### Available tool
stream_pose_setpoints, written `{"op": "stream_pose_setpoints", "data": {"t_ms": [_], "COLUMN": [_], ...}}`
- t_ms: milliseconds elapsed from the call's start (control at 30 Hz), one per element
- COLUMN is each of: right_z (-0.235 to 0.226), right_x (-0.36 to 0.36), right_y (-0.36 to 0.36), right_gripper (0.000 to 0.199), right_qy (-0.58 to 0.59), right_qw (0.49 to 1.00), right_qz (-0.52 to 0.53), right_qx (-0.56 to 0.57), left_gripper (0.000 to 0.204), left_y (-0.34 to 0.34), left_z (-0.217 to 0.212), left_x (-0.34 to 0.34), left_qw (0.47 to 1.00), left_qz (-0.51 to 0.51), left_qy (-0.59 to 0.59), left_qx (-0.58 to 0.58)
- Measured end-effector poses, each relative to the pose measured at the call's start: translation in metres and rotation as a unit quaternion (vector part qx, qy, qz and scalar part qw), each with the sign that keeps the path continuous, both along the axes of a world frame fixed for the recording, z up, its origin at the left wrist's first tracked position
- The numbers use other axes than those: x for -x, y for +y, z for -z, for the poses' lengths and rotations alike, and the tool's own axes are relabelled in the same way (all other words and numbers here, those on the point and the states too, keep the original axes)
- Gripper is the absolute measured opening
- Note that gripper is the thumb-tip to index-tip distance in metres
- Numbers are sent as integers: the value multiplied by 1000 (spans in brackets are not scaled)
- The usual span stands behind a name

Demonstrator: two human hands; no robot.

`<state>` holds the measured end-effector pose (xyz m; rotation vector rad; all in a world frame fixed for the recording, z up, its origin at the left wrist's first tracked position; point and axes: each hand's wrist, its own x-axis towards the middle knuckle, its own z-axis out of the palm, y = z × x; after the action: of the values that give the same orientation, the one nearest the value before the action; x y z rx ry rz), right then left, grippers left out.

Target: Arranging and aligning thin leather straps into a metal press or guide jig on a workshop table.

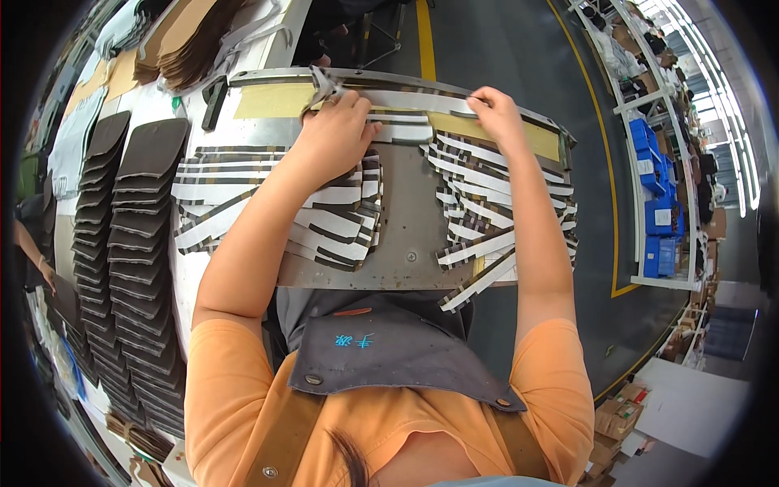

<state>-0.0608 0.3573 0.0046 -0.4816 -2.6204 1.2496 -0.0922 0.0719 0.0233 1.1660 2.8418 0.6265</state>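
Observation:
At the far edge of a metal work plate, my right hand pinches the right end of a long pale strip. The strip runs level to the left, toward my left hand. My left hand is closed, with the fingers bent over the strip's left part. A blurred, curled strip end sticks up beyond it. Just below the strip, a short stack of pale strips lies between my hands. Checked strips with white backing lie in a left pile and a right pile, partly under my forearms.
Overlapping rows of dark rounded pieces cover the white table at left. Brown pieces are stacked at the back left. A raised rail borders the plate's far edge. Shelving with blue bins stands at right. Another person's arm shows at far left.

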Motion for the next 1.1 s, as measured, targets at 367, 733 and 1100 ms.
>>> {"op": "stream_pose_setpoints", "data": {"t_ms": [367, 733, 1100], "right_z": [2, -12, -18], "right_x": [-18, -38, -32], "right_y": [-7, -42, -40], "right_gripper": [17, 23, 20], "right_qy": [45, 140, 70], "right_qw": [994, 924, 905], "right_qz": [19, -182, -173], "right_qx": [-99, -306, -383], "left_gripper": [24, 29, 35], "left_y": [4, 5, 7], "left_z": [0, 10, 18], "left_x": [10, 0, 3], "left_qw": [988, 989, 992], "left_qz": [-93, -62, -38], "left_qy": [122, 115, 110], "left_qx": [-30, 65, 47]}}
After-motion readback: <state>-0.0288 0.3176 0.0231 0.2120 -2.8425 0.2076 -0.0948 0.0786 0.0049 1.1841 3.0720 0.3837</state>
